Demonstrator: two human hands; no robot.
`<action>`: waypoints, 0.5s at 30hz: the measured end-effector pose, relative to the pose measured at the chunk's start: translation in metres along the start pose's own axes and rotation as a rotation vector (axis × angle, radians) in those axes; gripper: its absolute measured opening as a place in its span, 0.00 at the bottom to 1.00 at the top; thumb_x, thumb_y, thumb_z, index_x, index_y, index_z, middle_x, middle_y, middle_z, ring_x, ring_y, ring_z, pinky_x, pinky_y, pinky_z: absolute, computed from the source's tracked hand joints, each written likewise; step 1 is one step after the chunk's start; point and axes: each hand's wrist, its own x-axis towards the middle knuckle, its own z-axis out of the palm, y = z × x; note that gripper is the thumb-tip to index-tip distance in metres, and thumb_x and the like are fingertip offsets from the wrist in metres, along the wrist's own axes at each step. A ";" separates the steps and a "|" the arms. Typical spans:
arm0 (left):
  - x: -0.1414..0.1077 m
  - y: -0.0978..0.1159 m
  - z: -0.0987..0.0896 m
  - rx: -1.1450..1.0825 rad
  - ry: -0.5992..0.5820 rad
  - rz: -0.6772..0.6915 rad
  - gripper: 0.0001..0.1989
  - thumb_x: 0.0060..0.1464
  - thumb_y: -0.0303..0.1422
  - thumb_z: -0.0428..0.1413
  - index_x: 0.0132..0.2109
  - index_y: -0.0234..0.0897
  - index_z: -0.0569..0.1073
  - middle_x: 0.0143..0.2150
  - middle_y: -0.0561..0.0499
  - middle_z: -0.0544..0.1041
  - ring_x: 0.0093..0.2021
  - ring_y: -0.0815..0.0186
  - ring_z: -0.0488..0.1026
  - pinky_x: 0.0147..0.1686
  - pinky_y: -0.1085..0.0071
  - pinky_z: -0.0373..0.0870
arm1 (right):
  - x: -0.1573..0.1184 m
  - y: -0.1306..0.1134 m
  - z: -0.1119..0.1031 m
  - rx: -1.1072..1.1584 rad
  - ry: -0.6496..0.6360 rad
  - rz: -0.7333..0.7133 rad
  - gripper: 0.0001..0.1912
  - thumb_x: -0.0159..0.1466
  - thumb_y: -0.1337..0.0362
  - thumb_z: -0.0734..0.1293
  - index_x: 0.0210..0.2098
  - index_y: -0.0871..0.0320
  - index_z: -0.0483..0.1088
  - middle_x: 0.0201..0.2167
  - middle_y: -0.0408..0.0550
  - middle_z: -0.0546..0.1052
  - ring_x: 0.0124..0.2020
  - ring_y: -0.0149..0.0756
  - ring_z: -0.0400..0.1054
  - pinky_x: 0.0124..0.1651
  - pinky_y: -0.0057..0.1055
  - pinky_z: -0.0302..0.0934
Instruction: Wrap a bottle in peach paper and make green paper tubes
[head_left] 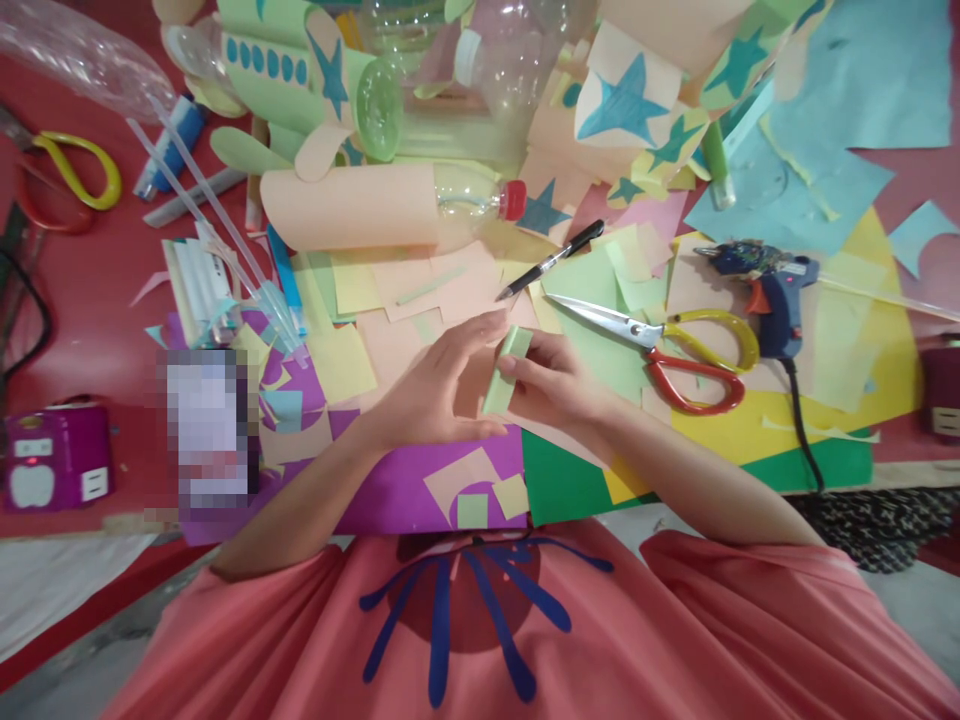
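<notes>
A narrow, folded strip of light green paper [504, 372] is held upright between the thumb and fingers of my right hand [551, 375]. Close on its left, my left hand [442, 385] has its thumb and fingers spread apart, with nothing held between them. Peach, yellow and green paper pieces [341, 365] lie beneath and around both hands. Just beyond them is a black pen [551, 262]. Scissors [660, 345] with yellow and red handles lie partly open to the right of my right hand.
A peach-wrapped bottle [352, 208] lies across the table beyond the hands. A glue gun [780, 300] with its cord sits at the right. Clear straws [225, 220], a phone-like blurred item [210, 430] and a purple box [58, 455] are at the left.
</notes>
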 end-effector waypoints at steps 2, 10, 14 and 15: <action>-0.001 -0.003 0.001 -0.025 -0.050 0.003 0.46 0.50 0.49 0.61 0.68 0.47 0.46 0.68 0.38 0.57 0.68 0.50 0.56 0.63 0.49 0.61 | -0.001 0.001 0.000 0.075 -0.052 0.037 0.15 0.59 0.53 0.70 0.33 0.60 0.69 0.22 0.37 0.65 0.23 0.22 0.58 0.27 0.24 0.54; -0.003 -0.003 0.001 0.048 0.017 -0.017 0.44 0.52 0.50 0.59 0.68 0.47 0.45 0.65 0.39 0.61 0.64 0.51 0.62 0.60 0.50 0.65 | 0.001 -0.002 0.002 -0.031 -0.055 0.031 0.19 0.60 0.49 0.68 0.27 0.60 0.67 0.18 0.35 0.59 0.19 0.21 0.51 0.22 0.24 0.48; 0.000 0.000 -0.003 0.148 0.033 0.007 0.42 0.53 0.50 0.58 0.67 0.45 0.47 0.64 0.40 0.62 0.64 0.52 0.62 0.61 0.52 0.63 | 0.001 -0.009 0.002 -0.174 -0.013 0.018 0.24 0.61 0.46 0.65 0.21 0.59 0.64 0.15 0.35 0.57 0.17 0.21 0.49 0.21 0.25 0.47; 0.001 0.001 -0.004 0.171 0.027 0.012 0.41 0.53 0.49 0.58 0.67 0.45 0.48 0.64 0.40 0.63 0.64 0.52 0.62 0.61 0.53 0.63 | 0.001 -0.010 0.002 -0.207 -0.004 0.012 0.25 0.61 0.45 0.65 0.19 0.59 0.63 0.14 0.35 0.58 0.17 0.21 0.49 0.21 0.25 0.47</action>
